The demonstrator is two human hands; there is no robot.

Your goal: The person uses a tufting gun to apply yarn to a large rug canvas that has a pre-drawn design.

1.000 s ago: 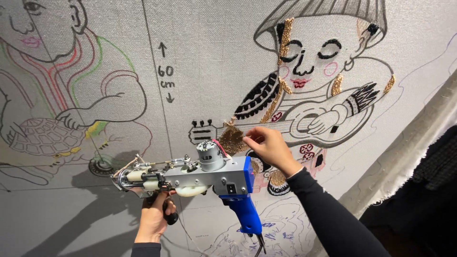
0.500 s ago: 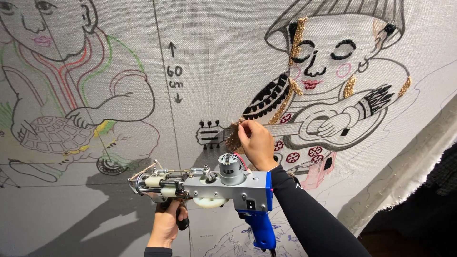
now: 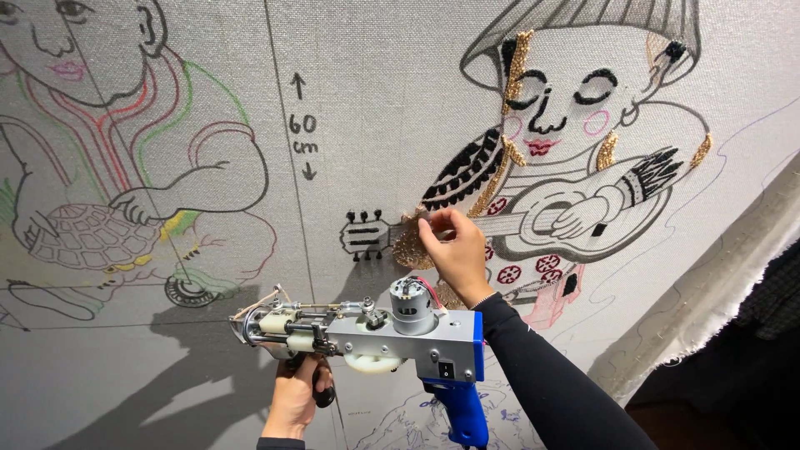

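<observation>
My left hand [image 3: 293, 398] grips the black front handle under a grey and blue tufting gun [image 3: 367, 329], held level with its needle end pointing left. My right hand [image 3: 454, 250] is raised against the stretched grey cloth [image 3: 375, 92], its fingers pinching at a patch of golden-brown tufted yarn [image 3: 408, 243] on the neck of a drawn guitar. The blue rear grip [image 3: 462, 408] of the gun hangs free below my right forearm.
The cloth carries a partly tufted figure playing a guitar [image 3: 575, 108] at right and an outlined child with a turtle [image 3: 125, 158] at left. A vertical line with an arrowed marking [image 3: 300, 125] runs between them. The cloth's loose edge [image 3: 717, 283] falls at lower right.
The view has shifted slightly; the gun sits a little lower right in view. My right hand stays on the golden-brown patch, fingers still pinching there.
</observation>
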